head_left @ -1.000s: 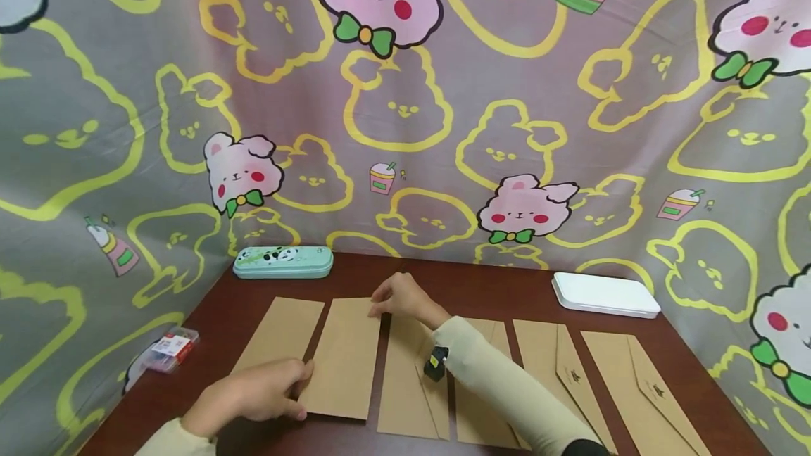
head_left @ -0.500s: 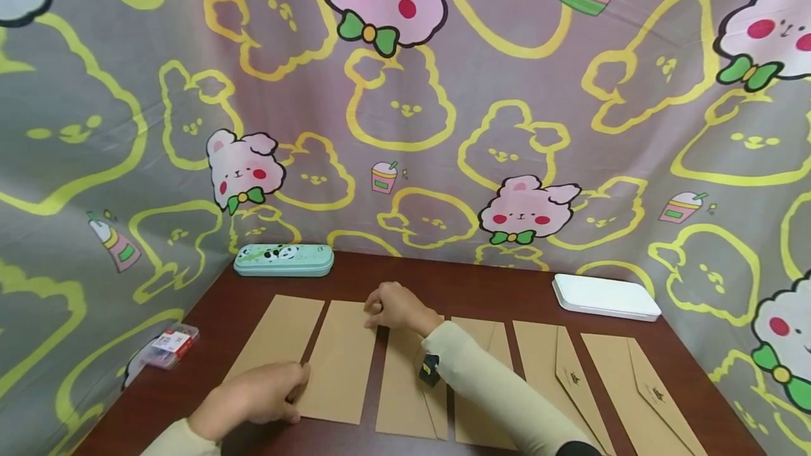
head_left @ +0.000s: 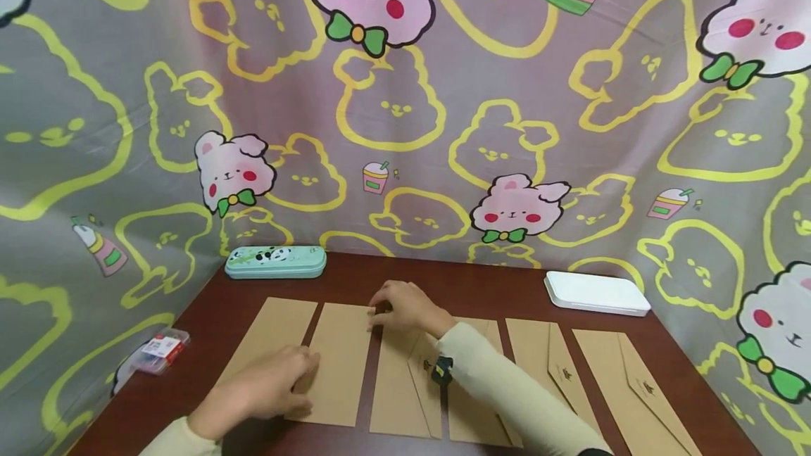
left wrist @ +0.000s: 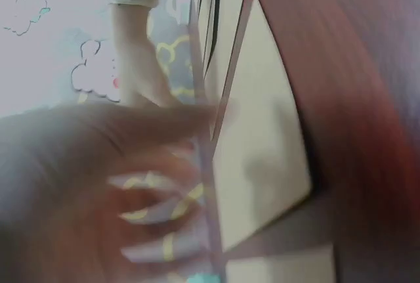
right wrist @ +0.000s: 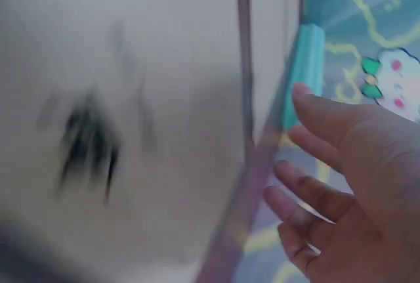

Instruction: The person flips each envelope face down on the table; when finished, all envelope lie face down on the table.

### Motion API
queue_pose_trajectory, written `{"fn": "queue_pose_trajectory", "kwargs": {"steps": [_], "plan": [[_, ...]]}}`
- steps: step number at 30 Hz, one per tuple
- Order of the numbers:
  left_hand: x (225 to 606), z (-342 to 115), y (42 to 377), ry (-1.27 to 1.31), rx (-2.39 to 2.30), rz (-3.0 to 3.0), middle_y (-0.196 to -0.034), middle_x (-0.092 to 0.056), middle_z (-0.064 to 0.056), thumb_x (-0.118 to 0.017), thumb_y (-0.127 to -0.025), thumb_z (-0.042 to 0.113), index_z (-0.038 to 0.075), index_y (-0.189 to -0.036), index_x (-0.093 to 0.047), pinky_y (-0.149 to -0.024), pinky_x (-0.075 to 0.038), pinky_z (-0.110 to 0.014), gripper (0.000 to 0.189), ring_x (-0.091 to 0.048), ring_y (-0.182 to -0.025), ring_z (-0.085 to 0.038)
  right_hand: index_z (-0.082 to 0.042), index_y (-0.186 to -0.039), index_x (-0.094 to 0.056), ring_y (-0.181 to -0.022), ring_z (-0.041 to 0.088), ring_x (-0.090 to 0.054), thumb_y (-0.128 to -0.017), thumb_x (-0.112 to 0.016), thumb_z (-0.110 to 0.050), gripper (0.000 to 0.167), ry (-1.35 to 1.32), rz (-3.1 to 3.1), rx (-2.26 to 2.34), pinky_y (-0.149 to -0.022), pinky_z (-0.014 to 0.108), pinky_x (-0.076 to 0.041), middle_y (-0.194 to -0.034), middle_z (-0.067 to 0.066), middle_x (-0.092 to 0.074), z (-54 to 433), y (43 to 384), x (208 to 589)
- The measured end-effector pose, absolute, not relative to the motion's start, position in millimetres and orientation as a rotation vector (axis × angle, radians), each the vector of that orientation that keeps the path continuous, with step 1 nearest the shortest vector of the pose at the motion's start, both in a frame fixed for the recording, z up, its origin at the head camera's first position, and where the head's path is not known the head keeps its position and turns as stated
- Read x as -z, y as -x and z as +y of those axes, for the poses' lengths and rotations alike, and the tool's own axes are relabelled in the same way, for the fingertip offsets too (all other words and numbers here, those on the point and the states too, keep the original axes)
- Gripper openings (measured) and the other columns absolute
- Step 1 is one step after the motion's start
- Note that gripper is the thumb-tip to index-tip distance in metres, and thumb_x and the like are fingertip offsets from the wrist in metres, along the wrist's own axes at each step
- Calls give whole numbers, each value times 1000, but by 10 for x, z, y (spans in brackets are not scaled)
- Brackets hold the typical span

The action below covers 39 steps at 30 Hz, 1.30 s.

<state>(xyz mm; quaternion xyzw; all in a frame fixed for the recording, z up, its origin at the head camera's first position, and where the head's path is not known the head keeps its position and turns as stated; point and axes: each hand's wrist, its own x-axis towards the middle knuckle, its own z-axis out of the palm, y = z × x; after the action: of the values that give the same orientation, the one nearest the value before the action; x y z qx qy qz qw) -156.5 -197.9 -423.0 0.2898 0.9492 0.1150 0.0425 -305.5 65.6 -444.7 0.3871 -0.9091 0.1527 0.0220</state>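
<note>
Several brown paper envelopes lie side by side in a row in the head view. My left hand [head_left: 269,385], its fingers loosely bent, hovers at the left edge of the second envelope [head_left: 338,364]. In the left wrist view that envelope [left wrist: 262,145] lies flat beyond the thumb, nothing between the fingers. My right hand [head_left: 405,308] is at the far end between the second and third envelope [head_left: 395,396]. In the right wrist view its relaxed fingers [right wrist: 315,191] hold nothing. The leftmost envelope [head_left: 275,329] shows a plain face and is partly hidden by my left hand.
A mint panda pencil case [head_left: 275,262] stands at the back left, a white case [head_left: 595,293] at the back right. Near the left edge sits a small clear box [head_left: 163,350]. Three more flap-up envelopes, including the rightmost [head_left: 621,371], lie to the right. A patterned cloth encloses the table.
The second envelope has come down flat and straightened in the row. Both hands have let go of its edges; the left fingers have loosened and lifted slightly.
</note>
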Motion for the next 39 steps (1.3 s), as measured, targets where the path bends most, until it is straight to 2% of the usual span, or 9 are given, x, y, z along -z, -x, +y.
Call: {"fn": "queue_pose_trajectory", "kwargs": {"steps": [2, 7, 11, 15, 19, 25, 29, 34, 39], "plan": [[4240, -1862, 1583, -1005, -399, 2988, -109, -68, 0, -83, -84, 35, 6, -130, -69, -83, -54, -37, 57, -64, -99, -17, -15, -112, -79, -104, 19, -68, -91, -78, -34, 28, -1197, -2797, -488, -91, 43, -52, -110, 0, -75, 854, 3044, 4387], [4322, -1452, 1533, -1096, -569, 3078, -109, -68, 7, -80, -88, 39, 16, -125, -74, -86, -52, -36, 44, -60, -104, -12, -9, -108, -80, -100, 24, -70, -89, -81, -29, 27, -1088, -2829, -567, -89, 45, -55, -105, 4, -76, 1400, 3001, 4338], [4371, -1211, 1469, -992, -529, 2965, -126, -66, 1, -79, -85, 53, 13, -131, -71, -98, -50, -49, 62, -58, -119, -21, -8, -106, -80, -101, 24, -70, -86, -84, -27, 27, -933, -2904, -622, -90, 46, -56, -104, 4, -77, 1678, 2961, 4397], [4426, -1106, 1434, -912, -446, 2915, -145, -59, -11, -80, -78, 63, 12, -138, -66, -108, -42, -62, 80, -50, -136, -38, -6, -105, -80, -96, 24, -70, -83, -86, -27, 31, -926, -2914, -627, -82, 41, -56, -102, 6, -77, 1770, 2949, 4456], [4473, -1066, 1431, -843, -343, 2923, -149, -56, -13, -83, -71, 67, 11, -139, -64, -111, -38, -64, 91, -45, -142, -46, -6, -106, -80, -93, 23, -68, -81, -88, -29, 36, -947, -2915, -633, -78, 37, -53, -102, 7, -76, 1736, 2967, 4516], [4497, -1021, 1437, -858, -314, 2961, -138, -66, -11, -86, -68, 65, 9, -125, -73, -110, -41, -62, 81, -48, -138, -47, -12, -101, -81, -91, 17, -63, -77, -91, -30, 32, -857, -2970, -576, -79, 41, -48, -97, 1, -73, 1663, 3004, 4540], [4499, -1012, 1448, -919, -252, 3007, -126, -72, -8, -85, -67, 68, 11, -104, -78, -105, -45, -56, 68, -56, -130, -43, -15, -90, -80, -87, 15, -62, -76, -92, -28, 23, -806, -2999, -585, -80, 42, -48, -92, -2, -74, 1616, 3027, 4532], [4498, -989, 1472, -978, -169, 3025, -111, -75, -2, -82, -66, 71, 17, -80, -73, -95, -49, -49, 56, -62, -115, -34, -17, -83, -77, -81, 12, -63, -76, -91, -29, 20, -682, -3050, -640, -81, 43, -48, -86, -5, -75, 1549, 3030, 4518], [4504, -955, 1497, -1000, -129, 3028, -95, -71, 5, -82, -65, 72, 22, -65, -65, -85, -48, -42, 53, -60, -101, -24, -16, -72, -74, -64, 9, -53, -83, -86, -34, 24, -593, -3067, -688, -65, 33, -39, -65, -11, -64, 1503, 3041, 4505]]}}
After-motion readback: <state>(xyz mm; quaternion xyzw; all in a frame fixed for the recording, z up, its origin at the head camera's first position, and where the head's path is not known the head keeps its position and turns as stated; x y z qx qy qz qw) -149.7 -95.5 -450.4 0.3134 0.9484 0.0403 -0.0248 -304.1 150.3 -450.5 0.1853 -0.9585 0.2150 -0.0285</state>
